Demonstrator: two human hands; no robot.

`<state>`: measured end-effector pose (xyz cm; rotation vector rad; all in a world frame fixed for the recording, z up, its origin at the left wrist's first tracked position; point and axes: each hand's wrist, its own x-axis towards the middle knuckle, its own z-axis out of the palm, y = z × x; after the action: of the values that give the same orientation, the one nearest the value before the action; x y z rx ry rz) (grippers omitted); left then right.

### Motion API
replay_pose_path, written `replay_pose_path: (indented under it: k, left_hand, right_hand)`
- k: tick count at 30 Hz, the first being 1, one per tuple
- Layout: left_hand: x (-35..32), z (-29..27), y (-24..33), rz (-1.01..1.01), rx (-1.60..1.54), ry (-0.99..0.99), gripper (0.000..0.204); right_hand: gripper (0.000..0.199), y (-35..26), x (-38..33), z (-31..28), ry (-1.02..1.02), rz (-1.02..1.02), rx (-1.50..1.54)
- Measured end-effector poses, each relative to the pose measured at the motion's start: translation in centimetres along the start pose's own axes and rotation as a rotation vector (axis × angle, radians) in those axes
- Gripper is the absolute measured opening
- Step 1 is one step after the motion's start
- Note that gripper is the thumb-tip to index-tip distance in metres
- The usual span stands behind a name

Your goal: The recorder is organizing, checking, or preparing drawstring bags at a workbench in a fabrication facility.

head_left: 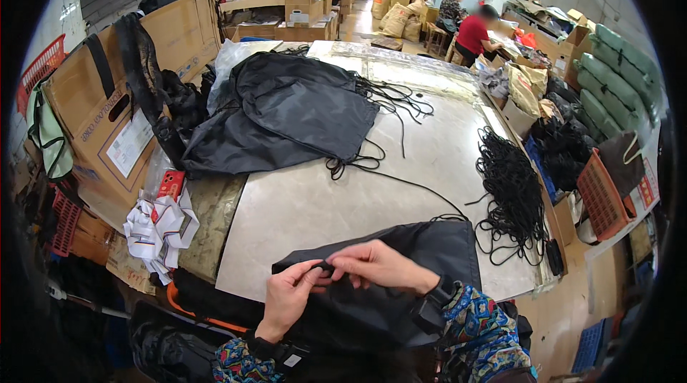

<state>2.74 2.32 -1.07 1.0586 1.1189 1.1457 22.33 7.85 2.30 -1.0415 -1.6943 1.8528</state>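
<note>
My left hand (288, 298) and my right hand (378, 265) meet over the near edge of the table, fingertips pinched together. Between them is a small black piece (324, 266), mostly covered by the fingers, so its exact kind does not show. Beneath both hands a black fabric drawstring bag (436, 250) lies partly on the table and hangs toward me. From its far right corner a black cord (422, 190) runs back across the tabletop. A pile of similar black bags (293, 114) with loose cords rests at the back left.
The pale tabletop (279, 218) carries a heap of black cords (508, 197) along its right edge. A large cardboard box (107, 111) and a bundle of white straps (163, 229) flank the left. At right are an orange basket (607, 193) and green bundles (608, 97). Two people sit at the back right.
</note>
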Motion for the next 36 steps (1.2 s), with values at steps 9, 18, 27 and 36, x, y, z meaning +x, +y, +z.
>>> replay_pose_path:
  k: [9, 18, 27, 36]
  left_hand:
    - [0.3, 0.4, 0.8, 0.33, 0.246, 0.191, 0.019]
    - [0.2, -0.5, 1.1, 0.325, 0.026, 0.29, 0.014]
    - [0.6, -2.2, 1.1, -0.033, -0.489, 0.019, 0.018]
    - [-0.6, -2.8, 2.0, -0.082, -0.611, -0.047, 0.017]
  right_hand:
    - [0.013, 5.1, -0.7, -3.2, 0.351, -0.123, -1.062]
    - [0.014, 4.9, -1.6, -3.5, 0.299, -0.174, -1.035]
    - [0.013, 5.9, -1.7, -3.5, 0.239, -0.178, -0.7]
    - [0.01, -2.4, -1.3, 0.8, 0.288, -0.372, -0.396]
